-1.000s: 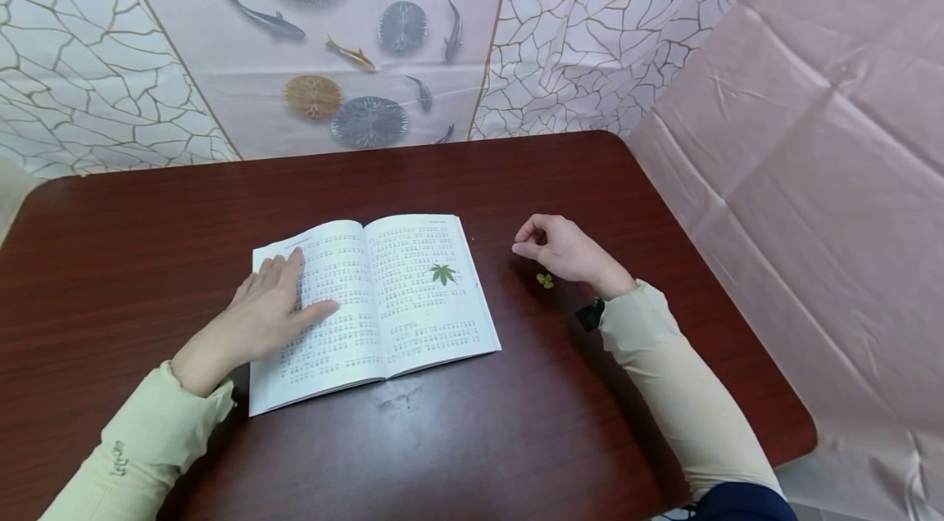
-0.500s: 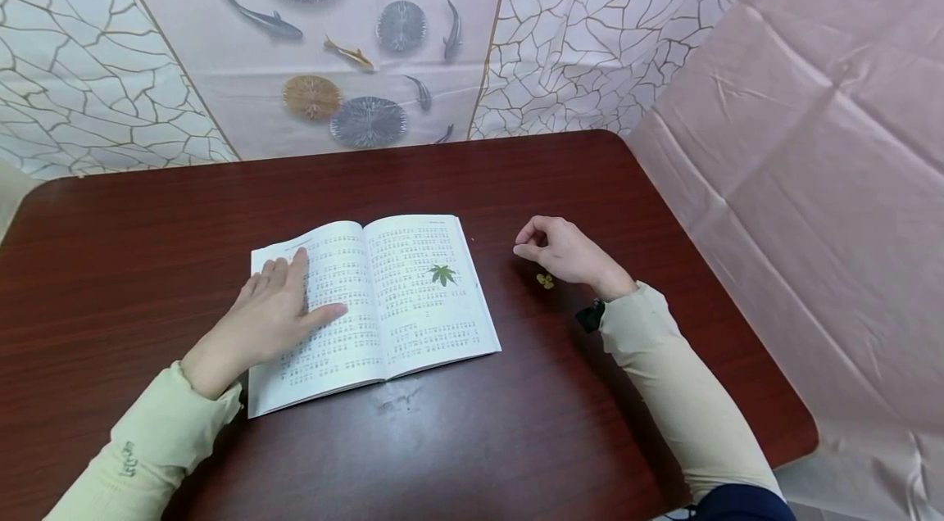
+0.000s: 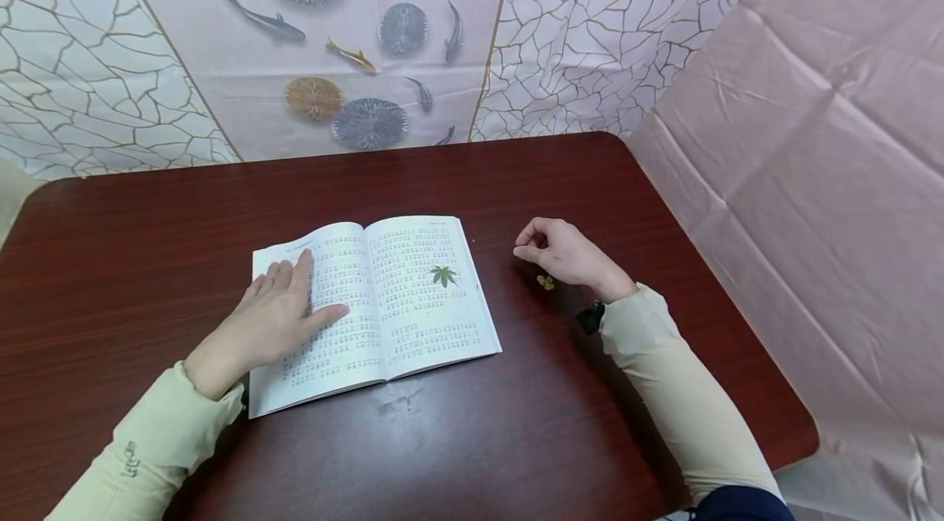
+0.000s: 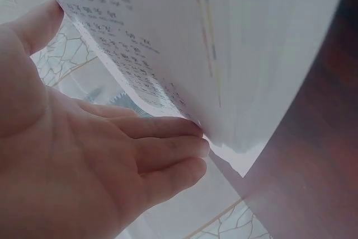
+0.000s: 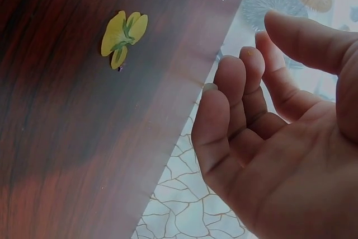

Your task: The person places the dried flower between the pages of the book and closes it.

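An open book (image 3: 413,316) with printed pages lies on the table. My left hand (image 3: 265,314) rests on its left page, fingers extended and thumb spread; in the left wrist view the fingertips (image 4: 193,132) touch the page. A green, star-shaped leaf (image 3: 443,276) lies flat on the right page. To the right of the book, my right hand (image 3: 566,255) hovers over the table with loosely bent fingers (image 5: 230,88) and holds nothing. Beneath it, a small pressed yellow flower (image 5: 123,37) with green markings lies on the tabletop.
The dark red-brown wooden table (image 3: 442,447) has rounded corners. A patterned cloth (image 3: 354,38) hangs behind its back edge, and a pink cloth (image 3: 811,177) hangs along the right side. A dark wrist strap (image 3: 590,314) sits at the right cuff.
My left hand has slid a little to the right across the left page. The right hand, leaf and yellow flower stay practically where they were.
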Demonstrator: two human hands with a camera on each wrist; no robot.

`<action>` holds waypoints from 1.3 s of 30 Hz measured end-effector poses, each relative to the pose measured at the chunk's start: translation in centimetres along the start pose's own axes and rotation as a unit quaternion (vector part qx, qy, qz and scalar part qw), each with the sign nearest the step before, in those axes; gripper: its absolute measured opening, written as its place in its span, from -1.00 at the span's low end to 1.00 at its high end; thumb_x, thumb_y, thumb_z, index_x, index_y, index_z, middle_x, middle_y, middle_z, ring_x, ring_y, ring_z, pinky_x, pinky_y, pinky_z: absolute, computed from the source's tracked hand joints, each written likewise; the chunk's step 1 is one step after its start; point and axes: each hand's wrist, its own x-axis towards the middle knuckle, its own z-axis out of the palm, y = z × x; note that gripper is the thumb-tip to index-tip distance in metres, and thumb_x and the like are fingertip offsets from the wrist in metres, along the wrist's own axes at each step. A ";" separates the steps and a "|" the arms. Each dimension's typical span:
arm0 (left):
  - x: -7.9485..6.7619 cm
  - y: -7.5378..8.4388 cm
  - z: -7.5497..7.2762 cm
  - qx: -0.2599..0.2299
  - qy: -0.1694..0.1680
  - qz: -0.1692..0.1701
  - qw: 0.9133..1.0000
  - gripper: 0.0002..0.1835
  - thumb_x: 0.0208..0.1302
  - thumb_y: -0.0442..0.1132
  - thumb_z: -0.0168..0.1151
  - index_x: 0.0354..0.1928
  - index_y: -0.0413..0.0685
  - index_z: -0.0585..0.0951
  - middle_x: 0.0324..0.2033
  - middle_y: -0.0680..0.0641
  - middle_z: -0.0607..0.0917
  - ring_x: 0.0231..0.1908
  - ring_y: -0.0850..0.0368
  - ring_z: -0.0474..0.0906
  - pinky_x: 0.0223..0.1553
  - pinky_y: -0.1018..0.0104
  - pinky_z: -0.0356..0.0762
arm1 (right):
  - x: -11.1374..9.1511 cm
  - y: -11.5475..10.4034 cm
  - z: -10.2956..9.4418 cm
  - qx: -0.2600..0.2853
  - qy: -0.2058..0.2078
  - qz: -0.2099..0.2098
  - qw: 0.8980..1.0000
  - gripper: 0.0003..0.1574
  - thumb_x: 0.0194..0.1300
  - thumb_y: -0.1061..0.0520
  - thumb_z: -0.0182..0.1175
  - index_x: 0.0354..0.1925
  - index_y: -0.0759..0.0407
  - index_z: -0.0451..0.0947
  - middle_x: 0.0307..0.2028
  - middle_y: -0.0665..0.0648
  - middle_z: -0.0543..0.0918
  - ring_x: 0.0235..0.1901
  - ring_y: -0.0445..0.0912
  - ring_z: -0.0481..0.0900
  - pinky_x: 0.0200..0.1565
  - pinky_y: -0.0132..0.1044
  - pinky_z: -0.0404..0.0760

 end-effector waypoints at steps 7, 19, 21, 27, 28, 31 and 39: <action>0.1 0.0 0.1 0.004 0.002 0.005 1.000 0.12 0.32 0.39 -0.06 0.47 -0.44 -0.19 0.37 -0.61 -0.03 0.38 -0.52 -0.14 0.31 -0.38 -0.19 | -0.1 0.0 0.0 0.002 -0.002 0.001 1.000 -0.86 0.36 0.09 0.22 -0.20 0.15 0.57 -0.40 0.12 0.55 -0.46 -0.04 0.45 -0.39 -0.22 0.46; -0.4 1.5 -0.7 -0.061 0.040 0.078 0.994 0.04 0.38 0.34 -0.10 0.45 -0.46 -0.07 0.39 -0.50 0.11 0.39 -0.41 0.00 0.32 -0.27 0.00 | -0.2 0.1 -0.1 0.000 0.003 0.003 1.000 -0.85 0.36 0.09 0.22 -0.20 0.15 0.57 -0.40 0.12 0.54 -0.47 -0.04 0.45 -0.39 -0.22 0.46; -0.5 2.1 -0.7 -0.079 0.031 0.104 0.991 -0.03 0.40 0.29 -0.05 0.45 -0.42 0.00 0.43 -0.43 0.06 0.43 -0.36 -0.07 0.34 -0.26 -0.05 | -0.2 0.2 -0.2 0.003 0.003 0.003 1.000 -0.86 0.36 0.09 0.22 -0.20 0.15 0.57 -0.41 0.12 0.54 -0.47 -0.04 0.45 -0.38 -0.22 0.46; -1.5 4.1 0.2 -0.047 0.040 0.180 0.982 -0.14 0.32 0.29 0.08 0.48 -0.09 0.19 0.43 -0.27 0.04 0.40 -0.23 -0.06 0.22 -0.30 0.02 | -0.4 0.2 -0.3 0.008 0.003 0.005 1.000 -0.85 0.36 0.09 0.22 -0.20 0.15 0.57 -0.40 0.12 0.54 -0.46 -0.04 0.45 -0.36 -0.22 0.46; -1.6 4.4 0.2 -0.036 0.044 0.186 0.981 -0.10 0.29 0.33 0.07 0.50 -0.04 0.14 0.41 -0.25 0.07 0.37 -0.20 -0.01 0.19 -0.26 0.05 | -0.4 0.2 -0.4 0.008 0.003 0.005 1.000 -0.85 0.36 0.09 0.22 -0.19 0.15 0.57 -0.40 0.12 0.55 -0.46 -0.04 0.46 -0.36 -0.22 0.47; -2.0 5.1 0.4 -0.016 0.046 0.202 0.978 0.04 0.23 0.40 0.09 0.55 0.02 -0.06 0.37 -0.18 0.20 0.32 -0.12 0.11 0.18 -0.16 0.07 | -0.5 0.2 -0.5 0.007 0.003 0.006 1.000 -0.85 0.36 0.09 0.22 -0.19 0.15 0.57 -0.40 0.12 0.55 -0.46 -0.04 0.46 -0.36 -0.22 0.46; -2.3 5.7 0.8 -0.015 -0.006 0.239 0.971 0.02 0.24 0.32 0.16 0.53 -0.10 0.00 0.34 -0.06 0.39 0.33 -0.03 0.28 0.32 -0.07 0.01 | -0.6 0.7 -0.5 -0.014 -0.020 0.008 1.000 -0.84 0.35 0.12 0.22 -0.17 0.19 0.55 -0.40 0.11 0.55 -0.46 -0.06 0.47 -0.33 -0.23 0.47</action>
